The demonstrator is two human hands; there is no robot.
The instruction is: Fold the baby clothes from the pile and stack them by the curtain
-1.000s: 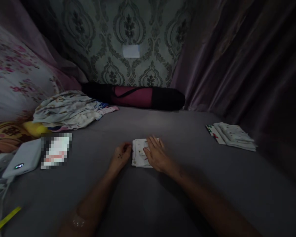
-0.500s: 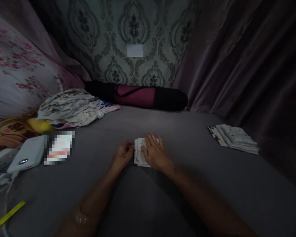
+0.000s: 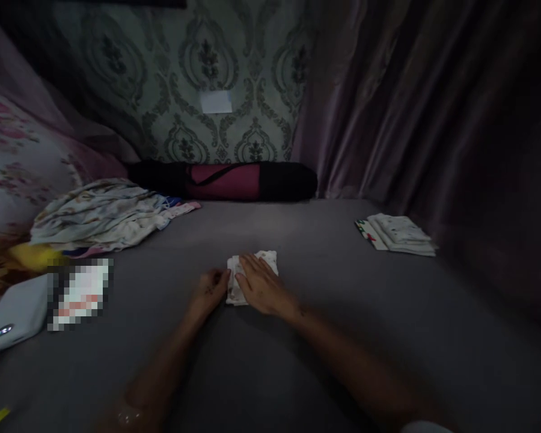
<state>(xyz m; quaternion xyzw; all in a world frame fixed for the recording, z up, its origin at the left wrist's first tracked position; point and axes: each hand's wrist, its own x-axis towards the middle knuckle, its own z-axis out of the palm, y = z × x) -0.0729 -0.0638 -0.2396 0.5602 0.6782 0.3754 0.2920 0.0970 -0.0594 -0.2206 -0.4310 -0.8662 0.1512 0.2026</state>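
Observation:
A small folded white cloth [image 3: 235, 294] with a faint print lies on the grey sheet in front of me. My right hand [image 3: 262, 285] rests flat on top of it, fingers stretched out, and covers much of its middle. At the cloth's left edge is my left hand [image 3: 210, 291], its fingers curled, with thumb and fingertips pinched at that edge. The cloth's upper right corner shows beyond my right fingers.
To the right lies a stack of folded cloths [image 3: 403, 234]. Rumpled clothes [image 3: 99, 213] are heaped at the left, near a white power bank [image 3: 18, 310] and a blurred-out flat object [image 3: 82, 294]. A black and maroon long bag [image 3: 228, 181] lies along the patterned wall.
The view has turned to the right, so everything sits further left. My right hand has shifted slightly on the cloth, and more of its upper right corner shows. My left hand stays at the edge.

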